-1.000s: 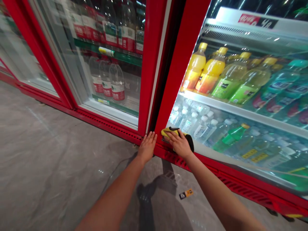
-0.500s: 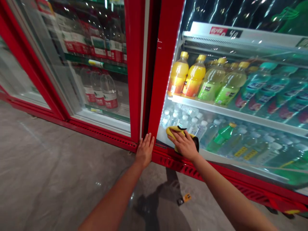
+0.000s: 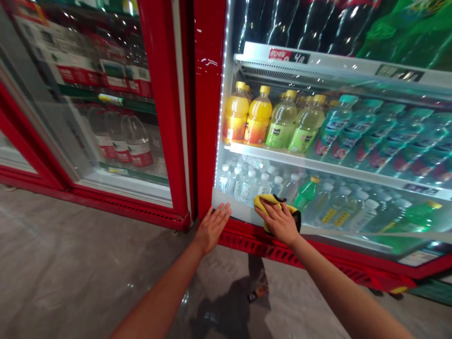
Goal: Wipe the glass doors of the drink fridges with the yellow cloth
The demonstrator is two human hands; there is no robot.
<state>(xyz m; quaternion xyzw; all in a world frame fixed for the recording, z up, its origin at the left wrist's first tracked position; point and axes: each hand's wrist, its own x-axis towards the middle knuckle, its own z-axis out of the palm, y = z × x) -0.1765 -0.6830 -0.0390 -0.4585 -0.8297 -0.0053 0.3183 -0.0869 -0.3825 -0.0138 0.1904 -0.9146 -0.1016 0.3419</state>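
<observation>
My right hand [image 3: 280, 220] presses a yellow cloth [image 3: 268, 203] with a black edge against the lower glass of the right fridge door [image 3: 240, 209]. Its fingers lie over the cloth, and part of the cloth is hidden beneath them. To the left, my left hand [image 3: 213, 228] rests flat on the bottom left corner of the same door's red frame [image 3: 208, 141], fingers spread, with nothing held. Behind the glass, a green bottle [image 3: 306, 193] stands among clear bottles with white caps.
On the shelf above are orange bottles [image 3: 259, 117] and blue-capped bottles [image 3: 339, 125]. A second red-framed fridge [image 3: 158, 94] adjoins on the left. Below lies a grey floor [image 3: 88, 263] with an orange and black label [image 3: 257, 293] on it.
The view has shifted right, showing more of the right fridge. My right hand and the cloth have moved right along the glass, while my left hand has moved slightly right on the frame corner.
</observation>
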